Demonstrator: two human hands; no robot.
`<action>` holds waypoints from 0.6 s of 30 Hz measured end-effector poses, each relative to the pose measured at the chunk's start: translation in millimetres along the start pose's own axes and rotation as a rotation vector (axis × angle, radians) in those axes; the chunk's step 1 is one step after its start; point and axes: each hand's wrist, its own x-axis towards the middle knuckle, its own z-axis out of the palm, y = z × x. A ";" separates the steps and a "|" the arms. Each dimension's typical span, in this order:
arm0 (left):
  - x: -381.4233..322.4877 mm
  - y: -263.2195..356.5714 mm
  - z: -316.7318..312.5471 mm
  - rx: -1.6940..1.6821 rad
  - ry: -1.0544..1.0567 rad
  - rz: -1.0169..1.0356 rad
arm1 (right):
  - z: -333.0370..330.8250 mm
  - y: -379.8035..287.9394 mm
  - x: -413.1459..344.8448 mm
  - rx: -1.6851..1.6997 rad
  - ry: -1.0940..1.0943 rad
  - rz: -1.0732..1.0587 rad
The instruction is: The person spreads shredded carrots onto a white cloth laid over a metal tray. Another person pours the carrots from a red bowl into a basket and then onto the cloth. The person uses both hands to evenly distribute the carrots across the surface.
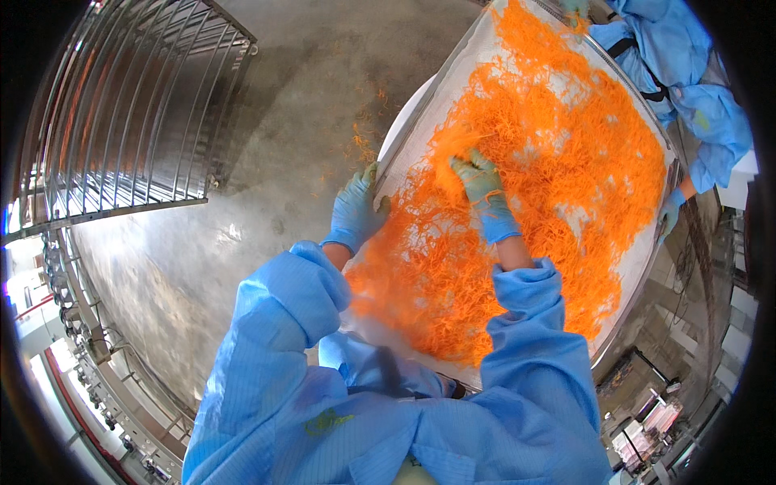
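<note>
Finely shredded carrot covers a large mesh-lined tray in an uneven layer, with pale mesh showing through in patches. My left hand, in a blue glove, is at the tray's left rim, thumb on the inner side and fingers along the outer side. Over the middle-left of the shreds, my right hand has a blurred clump of carrot at its fingertips. Loose strands cling to that glove, which is stained yellowish. The undersides of the fingers are hidden.
A co-worker in blue clothing stands at the far right side, one gloved hand by the tray's right edge and another near the top. A metal rack stands at left. Fallen shreds lie on the concrete floor.
</note>
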 end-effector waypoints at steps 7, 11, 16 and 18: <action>0.9 -4.9 3.2 0.015 -0.002 0.014 | 23.4 -28.9 -66.6 -0.768 -0.318 -0.064; -0.3 -6.0 7.0 0.044 0.011 0.013 | 9.8 -7.0 -83.6 -0.546 -0.172 -0.231; -4.6 -3.4 3.2 0.038 -0.019 -0.019 | 5.5 -46.9 -113.9 -0.631 -0.093 -0.116; -1.7 -4.0 2.4 0.038 -0.016 -0.005 | 5.5 -76.4 -129.8 -0.382 -0.035 -0.134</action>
